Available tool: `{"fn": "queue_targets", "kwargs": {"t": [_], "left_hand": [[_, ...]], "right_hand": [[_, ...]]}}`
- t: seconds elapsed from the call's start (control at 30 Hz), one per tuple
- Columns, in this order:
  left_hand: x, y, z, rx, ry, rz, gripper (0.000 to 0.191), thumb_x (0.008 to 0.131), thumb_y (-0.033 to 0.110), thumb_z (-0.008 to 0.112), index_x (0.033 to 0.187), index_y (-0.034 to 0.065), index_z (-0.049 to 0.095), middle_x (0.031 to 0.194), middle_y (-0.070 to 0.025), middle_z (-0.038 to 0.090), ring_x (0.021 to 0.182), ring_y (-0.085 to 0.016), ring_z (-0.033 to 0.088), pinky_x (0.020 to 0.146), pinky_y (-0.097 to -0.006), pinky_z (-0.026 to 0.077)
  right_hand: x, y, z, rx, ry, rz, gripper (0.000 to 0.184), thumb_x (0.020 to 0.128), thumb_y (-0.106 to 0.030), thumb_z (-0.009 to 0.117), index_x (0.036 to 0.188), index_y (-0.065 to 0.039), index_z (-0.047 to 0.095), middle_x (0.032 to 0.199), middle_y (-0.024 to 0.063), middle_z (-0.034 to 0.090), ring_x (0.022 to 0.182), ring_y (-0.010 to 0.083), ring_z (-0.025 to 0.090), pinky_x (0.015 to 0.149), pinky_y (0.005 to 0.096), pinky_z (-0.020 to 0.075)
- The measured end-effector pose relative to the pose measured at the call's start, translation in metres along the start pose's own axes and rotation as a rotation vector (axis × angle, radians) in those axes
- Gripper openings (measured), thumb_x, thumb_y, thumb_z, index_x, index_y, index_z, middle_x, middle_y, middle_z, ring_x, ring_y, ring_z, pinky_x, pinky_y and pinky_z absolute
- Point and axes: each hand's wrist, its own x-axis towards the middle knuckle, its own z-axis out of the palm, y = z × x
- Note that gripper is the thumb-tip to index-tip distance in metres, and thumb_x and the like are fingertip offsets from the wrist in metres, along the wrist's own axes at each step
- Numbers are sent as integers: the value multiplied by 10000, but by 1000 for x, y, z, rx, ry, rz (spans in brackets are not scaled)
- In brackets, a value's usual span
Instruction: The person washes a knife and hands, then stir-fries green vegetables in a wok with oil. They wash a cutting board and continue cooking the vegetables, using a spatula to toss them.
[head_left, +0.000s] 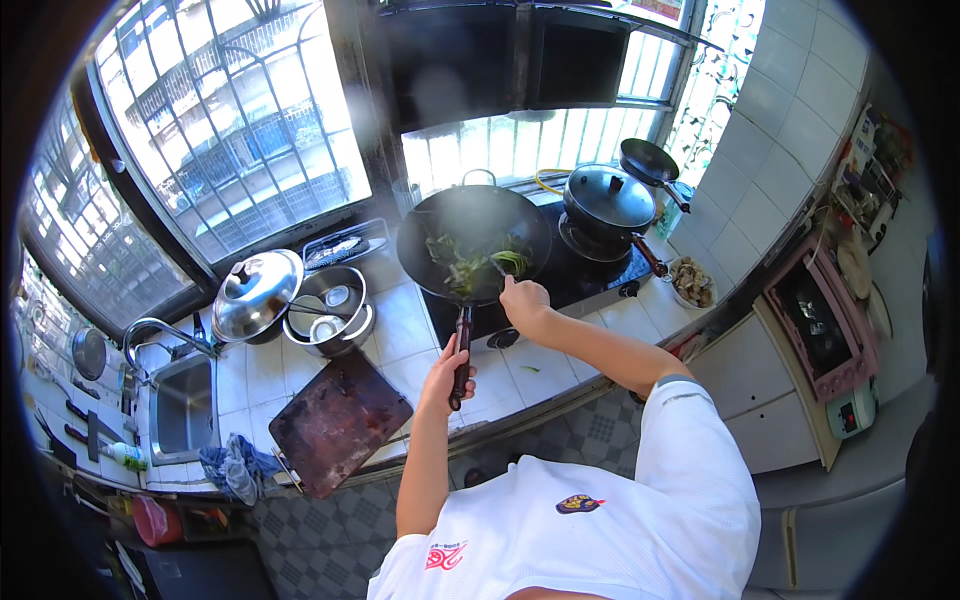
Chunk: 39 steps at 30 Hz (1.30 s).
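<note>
My left hand (448, 376) grips the dark handle (464, 337) of a large black wok (525, 225) on the cooktop. Leafy greens (466, 270) lie in the wok, with steam rising above them. My right hand (525, 300), at the wok's near right rim, is closed on a utensil that reaches into the greens. Only a short part of this utensil shows, so its kind cannot be told. A small green scrap (530, 368) lies on the white tiles between my arms.
A lidded black pan (609, 196) stands right of the wok, near a bowl of shellfish (693, 283). At left are a steel lid (257, 289), a pot with bowls (330, 346), a dark cutting board (337, 424) overhanging the counter's edge and a sink (182, 409).
</note>
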Motion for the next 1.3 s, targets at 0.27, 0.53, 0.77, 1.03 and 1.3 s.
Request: {"fn": "queue_targets", "kwargs": {"t": [0.27, 0.53, 0.77, 1.03, 1.3], "left_hand": [[2, 0, -2, -2, 1, -19, 634, 889, 161, 495, 1425, 336, 204, 673, -78, 506, 458, -184, 495, 386, -303, 413], [1, 2, -3, -28, -45, -23, 629, 889, 157, 494, 1421, 341, 212, 668, -81, 501, 454, -185, 489, 388, -296, 411], [0, 13, -16, 58, -26, -26, 614, 902, 173, 482, 1431, 317, 205, 681, -78, 497, 450, -172, 486, 376, -283, 398], [-15, 36, -26, 198, 8, -19, 584, 901, 169, 462, 1432, 258, 237, 705, -70, 503, 439, -126, 464, 337, -227, 342], [-19, 49, -28, 151, 47, -70, 549, 900, 182, 466, 1413, 271, 295, 737, -62, 507, 435, -99, 441, 309, -191, 285]], "right_hand": [[-18, -19, -11, -55, -76, -12, 167, 789, -132, 577, 882, -33, 675, 1016, 123, 599, 811, 248, 665, 564, 356, 551], [41, 15, 5, 100, 35, 210, 179, 791, -128, 566, 899, -21, 661, 871, 147, 665, 819, 282, 669, 696, 363, 544], [58, 89, -31, 320, 0, 109, 210, 733, -128, 537, 836, 0, 668, 885, 227, 648, 858, 366, 638, 768, 439, 512], [158, 171, -16, 590, -168, 170, 228, 764, -101, 484, 808, 66, 632, 802, 249, 645, 682, 371, 643, 590, 463, 503], [206, 156, 5, 1163, -651, 104, 261, 809, -134, 520, 1024, -20, 617, 591, 73, 533, 370, 102, 379, 322, 250, 299]]}}
